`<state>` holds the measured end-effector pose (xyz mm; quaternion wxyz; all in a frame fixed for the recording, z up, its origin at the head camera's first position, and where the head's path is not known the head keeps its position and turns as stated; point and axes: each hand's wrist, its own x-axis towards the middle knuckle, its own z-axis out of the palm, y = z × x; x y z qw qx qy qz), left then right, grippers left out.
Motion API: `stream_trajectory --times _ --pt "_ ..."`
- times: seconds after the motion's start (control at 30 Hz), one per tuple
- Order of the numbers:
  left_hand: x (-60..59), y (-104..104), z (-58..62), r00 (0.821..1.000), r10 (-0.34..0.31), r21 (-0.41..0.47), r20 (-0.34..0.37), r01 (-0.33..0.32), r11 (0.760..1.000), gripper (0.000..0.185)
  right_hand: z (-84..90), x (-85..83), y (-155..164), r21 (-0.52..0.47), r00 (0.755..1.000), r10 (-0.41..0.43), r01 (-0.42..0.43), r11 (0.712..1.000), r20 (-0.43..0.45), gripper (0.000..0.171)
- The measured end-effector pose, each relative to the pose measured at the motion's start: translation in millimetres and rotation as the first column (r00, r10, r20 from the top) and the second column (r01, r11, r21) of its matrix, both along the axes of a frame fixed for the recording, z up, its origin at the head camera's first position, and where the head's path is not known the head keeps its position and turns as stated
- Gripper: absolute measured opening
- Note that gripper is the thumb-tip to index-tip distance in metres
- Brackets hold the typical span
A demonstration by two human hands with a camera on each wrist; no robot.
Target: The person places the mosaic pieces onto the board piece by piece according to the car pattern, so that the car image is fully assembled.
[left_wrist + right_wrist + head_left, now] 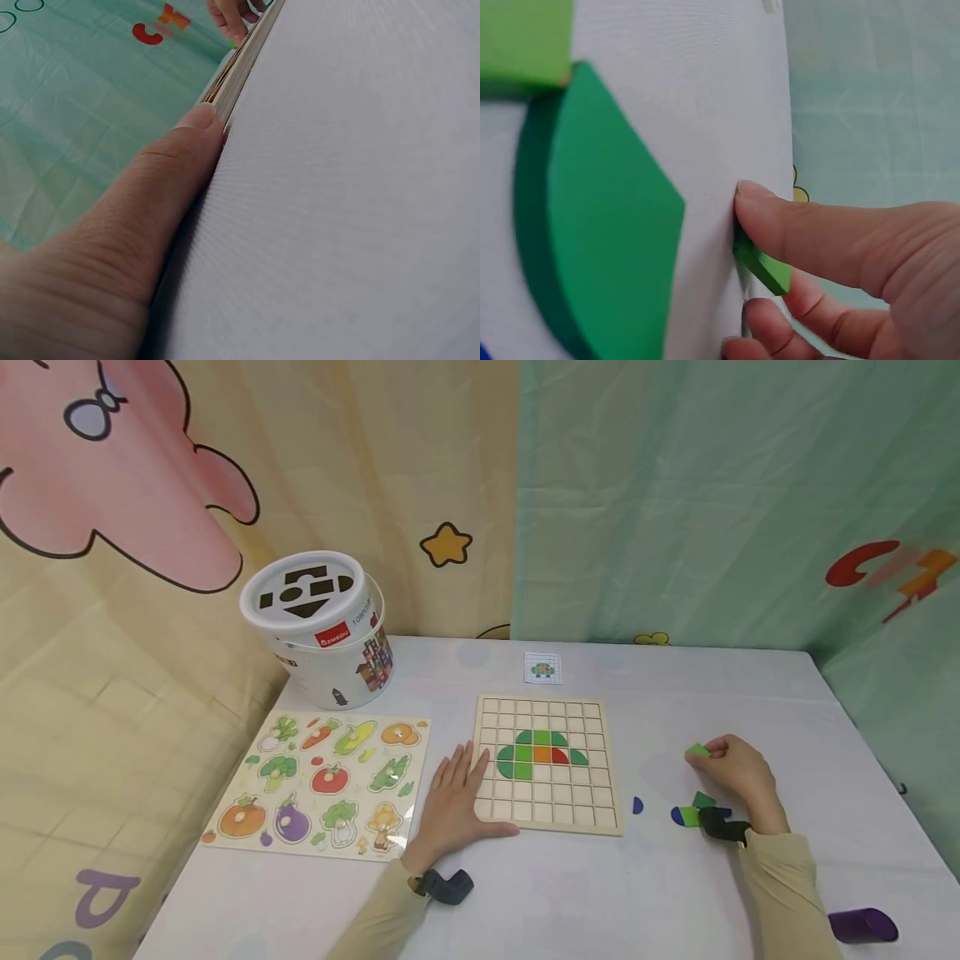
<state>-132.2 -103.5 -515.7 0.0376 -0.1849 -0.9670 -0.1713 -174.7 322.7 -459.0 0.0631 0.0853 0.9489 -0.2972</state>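
The person's left hand point(455, 800) is lying flat on the bench point(675, 693), fingers straight and its grip wide, holding nothing. Its fingertips are resting against the left edge of the grid board point(592, 760), and in the left wrist view the thumb point(196, 124) is pressing along that board's edge point(240, 64). The board is sitting near the middle of the bench, with green, orange and red tiles point(542, 752) filling some of its squares.

The right hand point(738, 770) is resting on the bench toward the right edge, its grip narrow, pinching a small green piece point(697, 749). The right wrist view is showing the thumb point(795, 217) and a finger closing on that piece point(763, 264) just at the bench surface. Loose green and blue pieces point(693, 814) are lying just beside the wrist, nearer the front edge, and one blue piece point(637, 806) is lying between them and the board.

A vegetable puzzle point(322, 781) is lying at the left edge, a white bucket point(330, 635) is standing at the back-left corner, and a small card point(542, 667) is lying behind the board.
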Motion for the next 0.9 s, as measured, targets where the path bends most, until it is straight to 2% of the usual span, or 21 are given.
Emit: stream_trajectory --times 0.43,0.9 --pt "-0.6 -0.6 -1.9 1.000 -0.002 -0.007 -0.006 0.002 1.000 0.122 -5.5 4.5 -6.3 -0.010 0.985 -0.062 0.061 0.998 -0.159 0.031" --pt "-0.8 -0.4 -4.1 1.000 0.003 -0.016 -0.001 -0.003 1.000 0.122 0.1 6.4 -30.8 -0.030 0.965 0.016 -0.024 0.999 -0.261 0.023"
